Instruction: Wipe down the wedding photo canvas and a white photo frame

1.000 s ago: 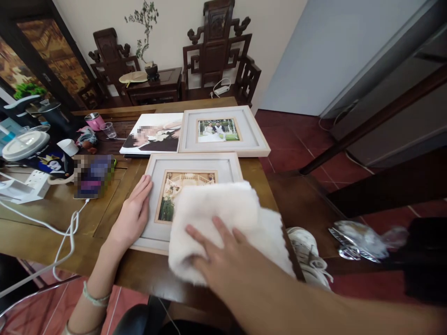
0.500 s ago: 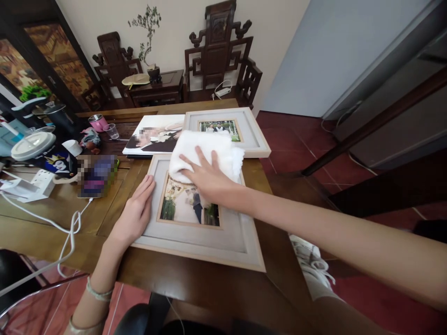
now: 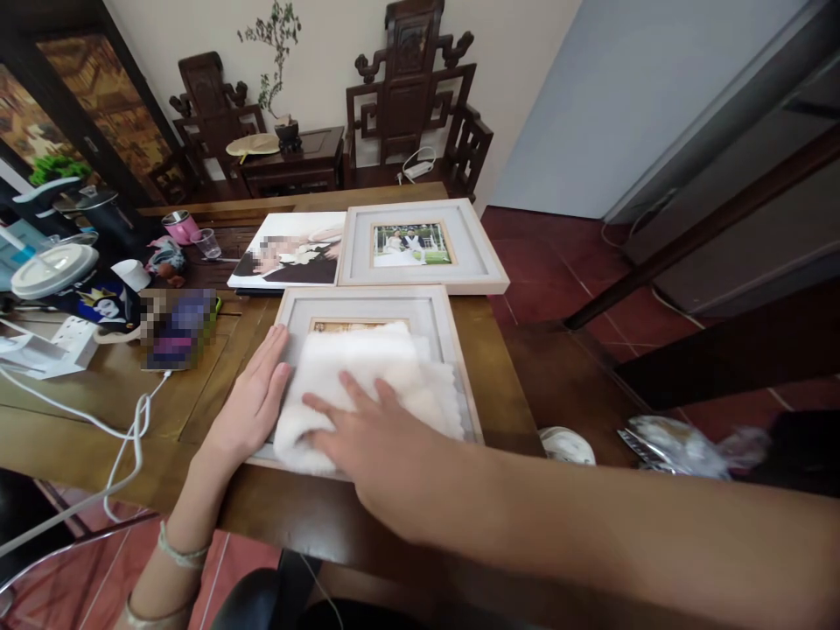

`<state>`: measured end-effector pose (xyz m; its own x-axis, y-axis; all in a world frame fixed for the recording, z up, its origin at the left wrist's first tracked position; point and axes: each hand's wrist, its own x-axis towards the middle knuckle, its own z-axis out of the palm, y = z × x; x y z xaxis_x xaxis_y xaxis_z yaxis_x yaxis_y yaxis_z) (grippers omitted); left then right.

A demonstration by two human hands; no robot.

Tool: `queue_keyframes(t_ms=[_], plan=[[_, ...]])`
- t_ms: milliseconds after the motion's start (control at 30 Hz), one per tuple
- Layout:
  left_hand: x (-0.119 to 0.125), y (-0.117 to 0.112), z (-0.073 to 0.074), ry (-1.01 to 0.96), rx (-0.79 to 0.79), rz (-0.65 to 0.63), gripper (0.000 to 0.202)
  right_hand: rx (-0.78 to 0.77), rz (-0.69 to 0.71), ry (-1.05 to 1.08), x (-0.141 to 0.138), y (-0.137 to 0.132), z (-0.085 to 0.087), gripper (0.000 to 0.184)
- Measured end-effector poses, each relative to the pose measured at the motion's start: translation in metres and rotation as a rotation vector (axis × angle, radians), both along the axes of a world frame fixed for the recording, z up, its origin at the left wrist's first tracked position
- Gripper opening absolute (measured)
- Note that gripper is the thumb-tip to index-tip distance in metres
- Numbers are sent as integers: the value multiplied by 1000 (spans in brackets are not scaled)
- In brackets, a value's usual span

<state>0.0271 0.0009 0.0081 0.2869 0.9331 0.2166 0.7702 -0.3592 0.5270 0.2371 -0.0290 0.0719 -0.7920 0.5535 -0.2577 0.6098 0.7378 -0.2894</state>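
Observation:
A pale wooden picture frame (image 3: 426, 306) lies flat on the wooden table (image 3: 499, 394) right in front of me. My left hand (image 3: 253, 407) rests flat and open on the frame's left edge. My right hand (image 3: 371, 446) presses a fluffy white cloth (image 3: 358, 367) onto the frame's glass, fingers spread on top of it. The cloth covers most of the photo; only its top strip shows.
A second framed photo (image 3: 416, 245) and an unframed print (image 3: 289, 254) lie farther back. To the left are a pink cup (image 3: 180, 227), a power strip (image 3: 69, 337), white cables (image 3: 124, 429) and clutter. Carved dark chairs (image 3: 413, 96) stand by the wall. A white shoe (image 3: 568, 444) is on the floor.
My right hand has pulled the cloth from the far top edge of the frame back toward me and to the left. The left hand has stayed on the frame's edge.

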Motion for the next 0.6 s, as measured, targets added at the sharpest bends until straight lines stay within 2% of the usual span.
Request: queue_keyframes(t_ms=[133,233,300,433,600], plan=[[-3,-2,0,-60,22,-36,65,337,-134,0,-15,57,-19,52],[-7,-1,-4,-88,61,-50,66,427,-183,-30,-34,92,-26,54],[-9,1,-6,-105,87,-48,67,449,-171,-19,-46,98,-27,51],[-8,1,-7,-144,106,-43,74,446,-94,48,-52,69,-26,38],[-9,-3,-3,-248,59,-87,87,305,127,54,-39,18,-16,35]])
